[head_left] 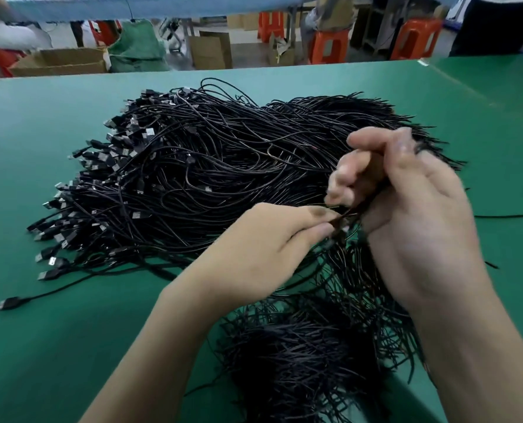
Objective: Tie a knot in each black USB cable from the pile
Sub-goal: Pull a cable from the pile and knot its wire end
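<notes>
A big pile of black USB cables (211, 166) lies on the green table (55, 346), with the plugs fanned out at its left side. Above its near right part my left hand (254, 254) pinches one black cable (344, 215) between thumb and forefinger. My right hand (406, 215) is right beside it, fingers curled round the same cable. The stretch of cable between the two hands is short and partly hidden by my fingers. A second heap of black cables (309, 361) lies near the table's front edge, below my hands.
The table's far edge runs across the top of the view. Behind it stand cardboard boxes (62, 61), a green sack (138, 47) and orange stools (416, 38). A loose cable piece (498, 216) lies to the right of my right hand.
</notes>
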The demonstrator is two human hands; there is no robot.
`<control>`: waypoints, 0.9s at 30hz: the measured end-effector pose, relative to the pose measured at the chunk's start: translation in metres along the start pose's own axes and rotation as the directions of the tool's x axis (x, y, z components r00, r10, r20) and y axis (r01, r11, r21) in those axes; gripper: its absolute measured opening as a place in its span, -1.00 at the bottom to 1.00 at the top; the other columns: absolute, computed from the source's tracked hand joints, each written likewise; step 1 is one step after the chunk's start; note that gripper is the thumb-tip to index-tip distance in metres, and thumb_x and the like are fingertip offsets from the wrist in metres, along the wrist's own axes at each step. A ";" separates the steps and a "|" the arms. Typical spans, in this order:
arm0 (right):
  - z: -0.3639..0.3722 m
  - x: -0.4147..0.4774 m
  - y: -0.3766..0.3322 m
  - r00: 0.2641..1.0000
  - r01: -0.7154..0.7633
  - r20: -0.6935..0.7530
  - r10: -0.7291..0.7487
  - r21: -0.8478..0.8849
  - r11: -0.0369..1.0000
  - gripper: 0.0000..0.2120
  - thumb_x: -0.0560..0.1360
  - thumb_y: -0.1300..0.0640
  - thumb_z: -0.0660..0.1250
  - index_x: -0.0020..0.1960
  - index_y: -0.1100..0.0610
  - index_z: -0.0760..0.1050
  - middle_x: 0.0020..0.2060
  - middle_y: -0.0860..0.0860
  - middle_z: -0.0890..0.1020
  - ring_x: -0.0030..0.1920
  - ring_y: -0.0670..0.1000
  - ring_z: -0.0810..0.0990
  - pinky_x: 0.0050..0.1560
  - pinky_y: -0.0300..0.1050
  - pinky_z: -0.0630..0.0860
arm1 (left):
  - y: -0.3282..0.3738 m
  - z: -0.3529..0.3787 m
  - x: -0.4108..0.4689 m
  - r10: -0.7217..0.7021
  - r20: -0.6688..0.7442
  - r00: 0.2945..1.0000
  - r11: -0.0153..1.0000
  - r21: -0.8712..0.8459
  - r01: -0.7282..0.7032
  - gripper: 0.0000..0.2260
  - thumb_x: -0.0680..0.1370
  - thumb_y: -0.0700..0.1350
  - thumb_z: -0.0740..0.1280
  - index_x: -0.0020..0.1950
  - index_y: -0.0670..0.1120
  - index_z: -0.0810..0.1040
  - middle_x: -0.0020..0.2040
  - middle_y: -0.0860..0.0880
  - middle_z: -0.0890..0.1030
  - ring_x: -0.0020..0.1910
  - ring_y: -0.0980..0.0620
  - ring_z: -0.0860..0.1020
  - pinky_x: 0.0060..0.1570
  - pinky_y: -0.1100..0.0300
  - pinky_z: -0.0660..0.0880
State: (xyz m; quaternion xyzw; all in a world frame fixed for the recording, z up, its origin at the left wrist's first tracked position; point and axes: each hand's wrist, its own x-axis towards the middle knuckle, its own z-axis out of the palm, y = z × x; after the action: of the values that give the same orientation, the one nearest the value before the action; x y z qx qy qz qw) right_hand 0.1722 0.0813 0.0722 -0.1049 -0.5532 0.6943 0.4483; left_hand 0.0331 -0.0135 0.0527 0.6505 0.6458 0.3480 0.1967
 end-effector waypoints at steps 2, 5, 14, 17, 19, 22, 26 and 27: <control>-0.008 0.000 0.001 0.978 0.178 -0.017 -0.206 -0.440 0.880 -0.69 0.74 0.08 0.07 0.04 0.15 0.54 -0.24 0.01 0.69 -0.19 -0.02 0.70 -0.07 -0.08 0.63 | 0.005 -0.006 -0.002 0.030 -0.012 0.999 0.997 0.077 -0.029 -0.79 0.72 0.01 0.23 0.16 0.15 0.67 -0.10 0.08 0.72 -0.12 0.06 0.67 -0.04 -0.01 0.57; -0.015 0.000 0.005 0.973 0.180 0.087 -0.212 -0.866 0.466 -0.64 0.71 -0.09 0.07 -0.08 -0.02 0.55 -0.39 -0.08 0.62 -0.35 -0.10 0.62 -0.28 -0.04 0.53 | 0.011 -0.021 -0.006 0.165 -0.195 0.967 0.979 0.149 -0.137 -0.85 0.64 0.06 0.35 -0.04 0.13 0.71 -0.31 0.15 0.61 -0.33 0.12 0.55 -0.28 0.24 0.45; 0.011 -0.008 -0.002 0.737 -0.468 0.565 0.372 0.029 0.883 -0.59 0.65 -0.04 0.04 -0.21 0.11 0.52 -0.51 -0.07 0.23 -0.48 -0.04 0.13 -0.45 -0.12 0.06 | -0.002 -0.011 0.002 0.081 -0.365 0.928 0.957 -0.232 -0.174 -0.77 0.70 -0.19 0.28 -0.05 0.06 0.65 -0.20 0.12 0.63 -0.15 0.24 0.55 -0.10 0.28 0.49; 0.010 -0.004 -0.002 0.895 -0.341 0.375 0.240 0.230 0.912 -0.62 0.68 -0.01 0.04 -0.12 0.12 0.53 -0.50 -0.10 0.31 -0.50 -0.10 0.22 -0.48 -0.22 0.17 | -0.001 0.009 0.004 0.006 -0.208 0.978 0.960 -0.272 -0.064 -0.69 0.68 -0.24 0.23 -0.07 0.14 0.61 -0.12 -0.06 0.68 -0.15 -0.06 0.60 -0.03 -0.14 0.58; 0.006 -0.001 0.000 0.969 -0.189 0.194 0.152 0.185 0.964 -0.61 0.71 0.00 0.04 -0.06 0.12 0.56 -0.45 -0.06 0.44 -0.45 -0.07 0.37 -0.41 -0.23 0.36 | 0.000 0.015 0.004 -0.040 -0.100 0.994 0.983 -0.184 0.021 -0.73 0.70 -0.11 0.19 -0.10 0.17 0.55 -0.16 -0.15 0.63 -0.20 -0.19 0.57 -0.09 -0.24 0.55; -0.002 0.000 0.003 0.999 0.043 0.004 -0.043 -0.180 0.983 -0.63 0.74 0.04 0.04 -0.04 0.12 0.55 -0.29 0.02 0.66 -0.26 0.00 0.64 -0.18 -0.10 0.59 | 0.006 0.011 0.001 -0.007 -0.014 1.000 0.997 0.075 0.008 -0.76 0.71 0.02 0.13 0.00 0.07 0.57 -0.16 0.07 0.62 -0.13 0.00 0.59 -0.03 -0.10 0.55; -0.011 0.000 0.009 0.975 0.168 0.051 -0.216 -0.804 0.570 -0.65 0.73 -0.02 0.06 -0.05 0.04 0.56 -0.25 -0.08 0.70 -0.17 -0.06 0.70 -0.06 0.07 0.63 | 0.014 -0.015 -0.004 0.075 -0.081 0.994 0.923 0.384 -0.039 -0.72 0.66 0.15 0.17 0.01 0.12 0.66 -0.11 0.17 0.67 -0.08 0.13 0.62 -0.03 -0.03 0.57; -0.010 -0.001 0.010 0.983 0.150 0.078 -0.168 -0.866 0.477 -0.63 0.71 -0.08 0.04 -0.07 0.01 0.55 -0.29 -0.10 0.67 -0.23 -0.06 0.68 -0.09 0.13 0.61 | 0.014 -0.021 -0.006 0.092 -0.136 0.986 0.925 0.379 -0.034 -0.73 0.63 0.18 0.23 0.01 0.15 0.70 -0.12 0.19 0.68 -0.09 0.15 0.63 -0.05 -0.01 0.57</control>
State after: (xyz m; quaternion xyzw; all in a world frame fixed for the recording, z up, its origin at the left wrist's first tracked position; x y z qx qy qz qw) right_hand 0.1742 0.0873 0.0591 -0.2706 -0.8303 0.2758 0.4018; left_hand 0.0282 -0.0249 0.0755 0.6682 0.6923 0.2723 0.0078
